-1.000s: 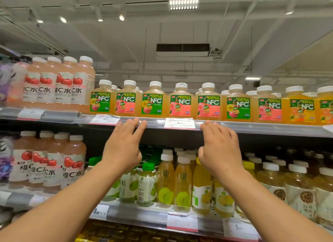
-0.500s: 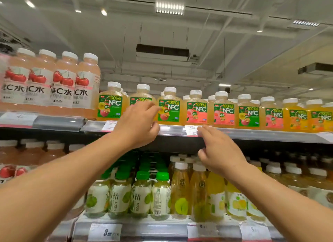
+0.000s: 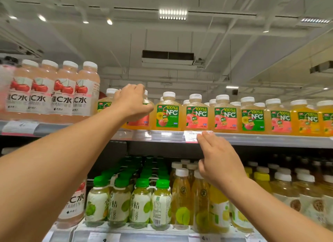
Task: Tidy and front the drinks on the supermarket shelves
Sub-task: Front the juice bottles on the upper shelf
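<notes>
The left hand (image 3: 134, 102) is gripping a smooth, slippery-looking NFC juice bottle (image 3: 139, 118) round its shoulder, while the right hand (image 3: 219, 159) is touching the price tag (image 3: 191, 136) with straight fingers.

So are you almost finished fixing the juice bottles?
Not quite. The NFC bottles to the right already face front in a row. The left hand grips a pink-label NFC bottle now, while the right hand touches the price tag. The lower shelf may need checking.
</notes>
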A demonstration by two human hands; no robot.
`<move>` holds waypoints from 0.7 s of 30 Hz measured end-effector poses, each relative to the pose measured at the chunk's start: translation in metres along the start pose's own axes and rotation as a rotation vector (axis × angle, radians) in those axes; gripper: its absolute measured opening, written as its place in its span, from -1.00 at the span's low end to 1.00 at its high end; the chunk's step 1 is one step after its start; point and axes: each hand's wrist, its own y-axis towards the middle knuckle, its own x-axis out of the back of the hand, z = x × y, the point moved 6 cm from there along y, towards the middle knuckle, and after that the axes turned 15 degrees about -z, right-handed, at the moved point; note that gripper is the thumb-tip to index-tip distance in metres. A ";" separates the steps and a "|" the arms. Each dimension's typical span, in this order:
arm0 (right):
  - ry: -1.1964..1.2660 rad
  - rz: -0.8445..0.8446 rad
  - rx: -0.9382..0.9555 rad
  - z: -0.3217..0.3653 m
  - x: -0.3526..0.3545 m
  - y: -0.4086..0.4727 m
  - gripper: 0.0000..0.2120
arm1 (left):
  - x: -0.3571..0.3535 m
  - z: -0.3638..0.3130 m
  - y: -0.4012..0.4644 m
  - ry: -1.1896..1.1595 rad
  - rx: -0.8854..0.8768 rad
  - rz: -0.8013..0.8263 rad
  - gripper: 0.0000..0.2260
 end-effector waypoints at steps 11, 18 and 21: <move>0.021 -0.013 -0.026 0.002 0.002 0.000 -0.36 | 0.027 0.001 -0.027 -0.456 0.142 -0.137 -0.58; 0.147 0.117 -0.117 0.001 0.004 0.003 -0.29 | 0.061 -0.005 -0.049 -0.610 0.200 -0.328 -0.53; 0.346 0.244 -0.234 -0.006 0.018 0.004 -0.30 | 0.073 -0.018 -0.063 -0.708 0.179 -0.273 -0.54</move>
